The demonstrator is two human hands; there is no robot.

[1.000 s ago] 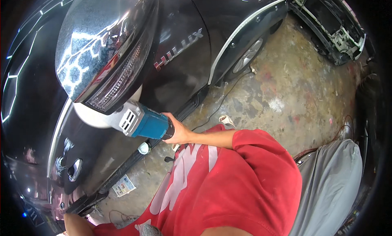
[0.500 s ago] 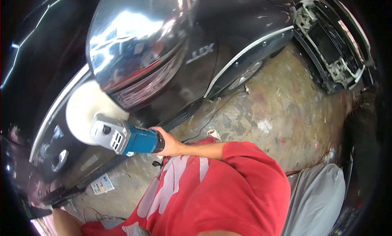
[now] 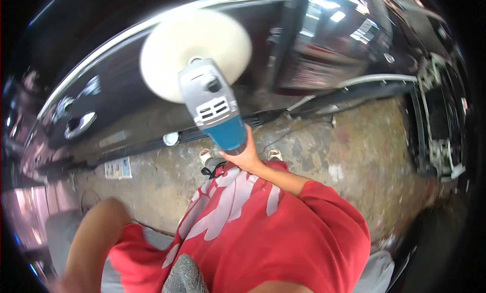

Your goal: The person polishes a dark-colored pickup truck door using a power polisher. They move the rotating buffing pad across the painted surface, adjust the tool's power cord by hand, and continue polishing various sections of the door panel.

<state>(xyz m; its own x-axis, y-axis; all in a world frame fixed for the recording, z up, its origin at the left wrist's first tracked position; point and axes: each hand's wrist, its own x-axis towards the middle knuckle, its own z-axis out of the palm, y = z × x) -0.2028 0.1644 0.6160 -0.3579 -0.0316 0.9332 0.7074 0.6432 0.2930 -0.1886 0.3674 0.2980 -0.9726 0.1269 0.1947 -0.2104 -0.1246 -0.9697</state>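
My right hand (image 3: pixel 248 151) is wrapped round the rear end of a blue-and-grey power polisher (image 3: pixel 207 93). A large round white pad (image 3: pixel 195 37) sits at its far end, its surface blurred. The pad is in front of the dark, glossy car door (image 3: pixel 126 90), high up near the pale trim strip (image 3: pixel 223 3). Whether it touches the paint I cannot tell. My left arm (image 3: pixel 104 219) is bent at the lower left, and its hand is out of the picture.
A door handle (image 3: pixel 81 125) is on the car's side at left. A round white object (image 3: pixel 171 138) shows by the sill, and a printed sheet (image 3: pixel 118 169) lies nearby. A cable (image 3: pixel 288 133) crosses the stained floor (image 3: pixel 349 146). Exposed car parts (image 3: pixel 443 159) stand at right.
My view has swung leftward along the car. The polisher is now upright in front of me, with its pad higher on the door. My left elbow has come further into view.
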